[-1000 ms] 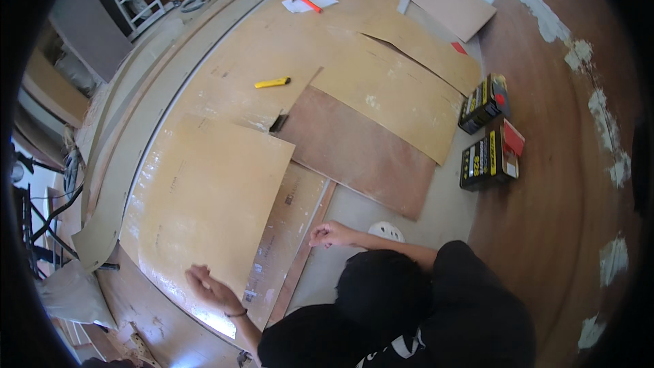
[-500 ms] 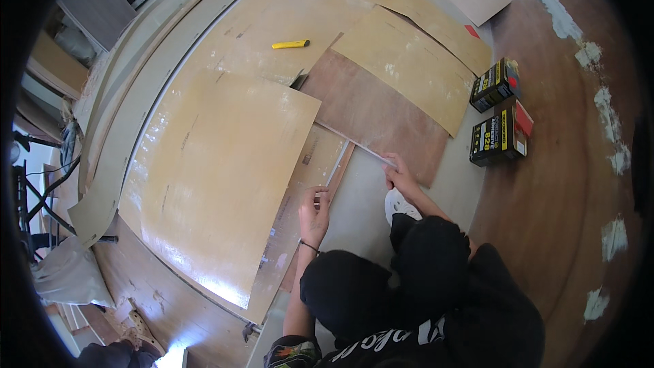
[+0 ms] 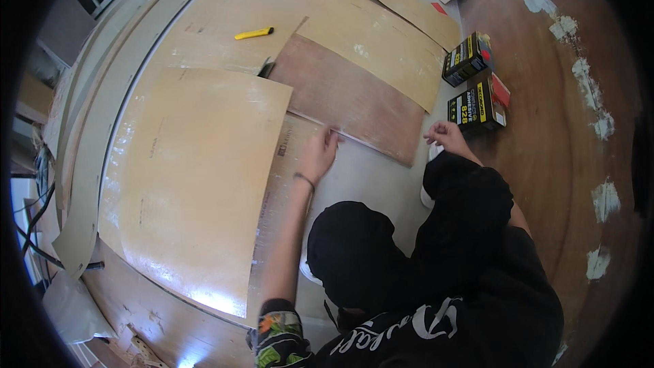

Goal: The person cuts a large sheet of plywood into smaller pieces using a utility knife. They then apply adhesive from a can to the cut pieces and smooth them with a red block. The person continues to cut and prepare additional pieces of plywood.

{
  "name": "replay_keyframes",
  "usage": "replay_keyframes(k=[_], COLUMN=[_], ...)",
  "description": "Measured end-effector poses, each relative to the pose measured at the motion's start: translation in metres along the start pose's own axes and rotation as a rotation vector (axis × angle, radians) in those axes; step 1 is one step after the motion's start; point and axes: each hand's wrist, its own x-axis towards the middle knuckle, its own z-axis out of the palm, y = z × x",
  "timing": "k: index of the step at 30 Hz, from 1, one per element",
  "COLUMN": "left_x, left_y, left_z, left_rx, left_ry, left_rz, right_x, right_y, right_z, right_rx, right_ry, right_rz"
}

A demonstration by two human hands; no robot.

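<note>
A reddish-brown board (image 3: 361, 99) lies at a slant in the middle, its near edge pale. My left hand (image 3: 320, 153) is at that near edge, fingers curled against it and slightly blurred. To its right, past the board's corner, my right hand (image 3: 446, 136) hangs above my white shoe (image 3: 428, 194). Its fingers are bent together in a pinch; whatever may be between them is too small to make out. Left of my left hand lies a large glossy tan sheet (image 3: 197, 177), overlapping another printed sheet (image 3: 276, 184). A further tan sheet (image 3: 371, 48) adjoins the brown board's far side.
Two black-and-yellow tins (image 3: 477, 105) stand right of the boards. A yellow utility knife (image 3: 254, 33) lies on the sheeting beyond the large tan sheet. At the right rises a brown wood panel (image 3: 538, 184) with white filler patches. Long curved strips (image 3: 102, 95) run along the left.
My left hand has moved up from the printed sheet's edge to the brown board's near edge. The right hand has left that edge and shifted right. The view has shifted too.
</note>
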Motion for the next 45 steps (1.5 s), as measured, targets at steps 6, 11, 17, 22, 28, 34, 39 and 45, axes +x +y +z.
replay_keyframes(k=[6,11,17,22,28,34,39,45], left_x=[0.132,0.211,0.286,0.344,0.426,0.467,0.533,0.624], left_y=[0.004,-0.031,-0.053,-0.037,-0.021,-0.04,-0.051,-0.049], left_z=[0.006,0.021,0.077,0.123,0.175,0.211,0.167,0.188], left_rx=[0.356,0.724,0.938,1.135,1.16,1.057,1.193,1.151], left_ry=[0.062,-0.08,0.059,0.199,0.281,0.557,0.431,-0.016], left_rz=[-0.03,-0.069,-0.307,-0.268,-0.118,-0.22,-0.226,-0.013], right_x=[0.078,0.18,0.316,0.42,0.537,0.62,0.656,0.679], right_y=[0.015,0.028,0.047,0.061,0.074,0.08,0.088,0.115], right_z=[-0.027,-0.07,-0.142,-0.17,-0.205,-0.279,-0.313,-0.316], right_rx=[0.166,0.167,0.538,0.859,1.017,0.976,0.856,0.39], right_ry=[0.027,0.073,0.227,0.298,0.381,0.514,0.581,0.674], right_rz=[0.014,0.048,0.152,0.224,0.212,0.158,0.158,0.191])
